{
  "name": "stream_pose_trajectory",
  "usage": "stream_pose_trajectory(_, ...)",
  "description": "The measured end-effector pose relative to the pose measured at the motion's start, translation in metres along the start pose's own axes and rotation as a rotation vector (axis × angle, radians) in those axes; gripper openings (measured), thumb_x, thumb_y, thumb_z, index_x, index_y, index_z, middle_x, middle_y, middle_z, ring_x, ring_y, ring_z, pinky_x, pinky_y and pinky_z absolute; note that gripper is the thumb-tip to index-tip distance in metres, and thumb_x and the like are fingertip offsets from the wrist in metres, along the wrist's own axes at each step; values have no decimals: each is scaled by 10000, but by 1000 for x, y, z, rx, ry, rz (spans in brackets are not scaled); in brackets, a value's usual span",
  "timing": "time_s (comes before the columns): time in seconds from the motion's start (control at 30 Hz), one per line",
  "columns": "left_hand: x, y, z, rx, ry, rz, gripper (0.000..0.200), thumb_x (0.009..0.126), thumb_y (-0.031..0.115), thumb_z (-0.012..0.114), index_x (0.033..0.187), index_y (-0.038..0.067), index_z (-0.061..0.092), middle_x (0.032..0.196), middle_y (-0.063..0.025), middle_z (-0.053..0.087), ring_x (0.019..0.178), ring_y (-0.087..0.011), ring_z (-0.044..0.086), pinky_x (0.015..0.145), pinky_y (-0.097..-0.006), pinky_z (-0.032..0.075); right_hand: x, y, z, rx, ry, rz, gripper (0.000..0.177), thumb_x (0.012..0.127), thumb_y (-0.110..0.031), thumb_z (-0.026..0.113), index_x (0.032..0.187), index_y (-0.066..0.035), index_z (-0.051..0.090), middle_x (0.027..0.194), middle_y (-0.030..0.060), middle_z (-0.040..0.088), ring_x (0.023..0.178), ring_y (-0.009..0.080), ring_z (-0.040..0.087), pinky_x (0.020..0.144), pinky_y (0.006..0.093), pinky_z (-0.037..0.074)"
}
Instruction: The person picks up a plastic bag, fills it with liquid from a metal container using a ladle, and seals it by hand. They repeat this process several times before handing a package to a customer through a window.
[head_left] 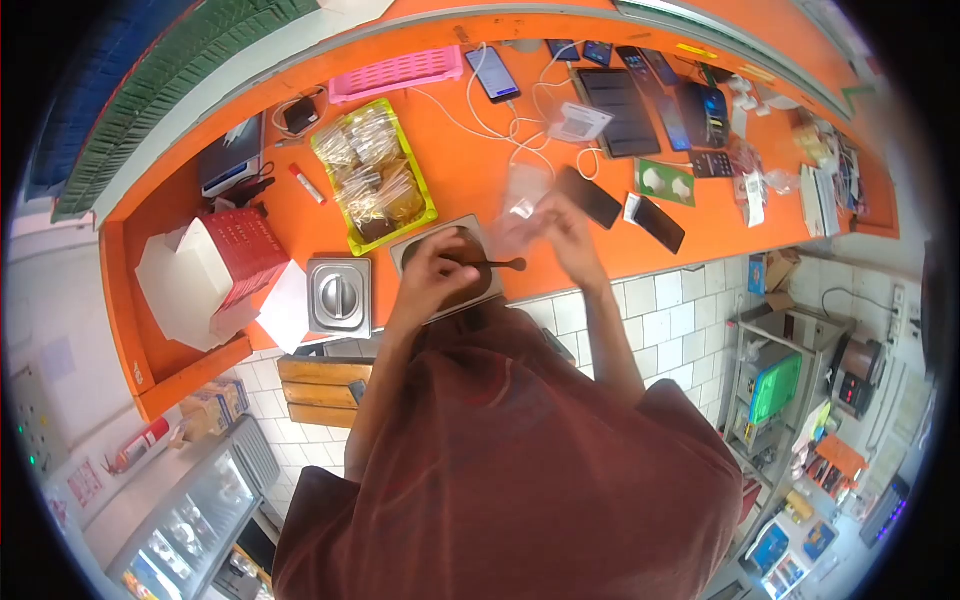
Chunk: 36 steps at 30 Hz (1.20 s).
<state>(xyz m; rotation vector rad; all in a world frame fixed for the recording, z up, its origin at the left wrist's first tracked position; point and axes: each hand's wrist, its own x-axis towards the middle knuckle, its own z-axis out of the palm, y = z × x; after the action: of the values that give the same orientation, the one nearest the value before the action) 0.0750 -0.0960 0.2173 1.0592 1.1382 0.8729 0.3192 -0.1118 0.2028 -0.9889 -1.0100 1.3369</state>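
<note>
Bag (526, 188), clear plastic, upper centre: likely light, limp, slippery (fiddly stuff!), best pinched by edge. Right hand (565, 235) just beside, fingers blurred, grip can't be told. Left hand (432, 275) over steel tub (474, 221), fingers curled, narrow; hold on dark spoon (517, 264) unclear.

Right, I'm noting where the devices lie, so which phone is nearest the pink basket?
The lit phone just to the right of the pink basket; the other phones all lie farther right.
</note>
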Motion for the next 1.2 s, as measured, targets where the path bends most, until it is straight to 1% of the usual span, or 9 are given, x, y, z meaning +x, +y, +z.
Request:
stream_pose_trajectory(0.07, -7, 7, 8, -177, -293, -26, 77, 929, 67, 691, 946, -8, 683, 911, -41, 666, 779, -96, 602, 749, -246, 485, -20, -9, 23, 53, -55, 85, 10, 1022, -76, 523, 1015, -74, 516, 982, 84, 711, 805, 122, 675, 669, 233, 504)
stream_pose_trajectory(0.23, -27, 8, 6, -81, -325, 12, 105, 958, 59, 650, 957, -40, 685, 844, -34, 650, 761, -91, 607, 723, -229, 480, -42, -22, 30, 95, 234, 99, 83, 1015, -129, 566, 1053, -55, 560, 973, 84, 718, 827, 145, 689, 691, 265, 515)
stream_pose_trajectory(0.37, -37, 9, -1, -78, -356, -91, 127, 954, 74, 657, 913, -42, 688, 804, -42, 652, 712, -81, 586, 658, -227, 461, -69, 44, -118, -909, 503, -38, 282, 900, -156, 716, 1136, -20, 644, 1030, 129, 719, 894, 256, 707, 767, 342, 543)
stream_pose_trajectory(0.5, -42, 8, 8, 61, -367, -59, 143, 907, 107, 719, 848, -21, 694, 715, -18, 634, 637, -64, 557, 598, -229, 445, -90, 68, -259, -1589, 540, 252, 623, 720, -233, 838, 1270, -66, 596, 1239, 160, 639, 1127, 362, 601, 930, 453, 499)
stream_pose_trajectory(0.6, -44, 1, 25, 65, -362, -59, 135, 907, 105, 721, 840, -9, 696, 694, -8, 627, 637, -57, 553, 594, -228, 441, -98, 60, -296, -1713, 512, 277, 675, 677, -227, 851, 1289, -105, 592, 1268, 169, 604, 1160, 381, 563, 953, 505, 481)
stream_pose_trajectory(0.8, -42, -27, 84, 81, -228, -92, 112, 912, 93, 717, 841, 9, 695, 725, 6, 638, 647, -48, 549, 601, -215, 432, -100, 62, -317, -1462, 336, 287, 760, 631, -336, 882, 1302, -144, 579, 1203, 175, 599, 1064, 411, 577, 887, 535, 501)
stream_pose_trajectory(0.9, -41, -32, 119, 61, -168, -91, 112, 921, 98, 712, 857, 8, 690, 736, 11, 640, 656, -45, 550, 612, -206, 428, -101, 75, -284, -1405, 429, 244, 769, 616, -432, 878, 1258, -118, 594, 1155, 179, 591, 1051, 414, 572, 865, 530, 504)
stream_pose_trajectory(1.07, -39, -46, 159, 61, -131, -135, 100, 933, 100, 701, 884, 16, 675, 759, 1, 653, 669, -47, 548, 616, -208, 426, -105, 86, -256, -1387, 540, 162, 761, 623, -432, 878, 1229, -69, 593, 1156, 180, 575, 1047, 398, 562, 858, 519, 492)
stream_pose_trajectory(1.2, -34, -50, 179, 89, -142, -134, 107, 946, 107, 688, 899, 13, 670, 785, -11, 677, 698, -57, 583, 630, -209, 442, -106, 92, -266, -1313, 526, 186, 800, 614, -423, 888, 1279, -109, 572, 1211, 145, 537, 1087, 373, 526, 874, 533, 458)
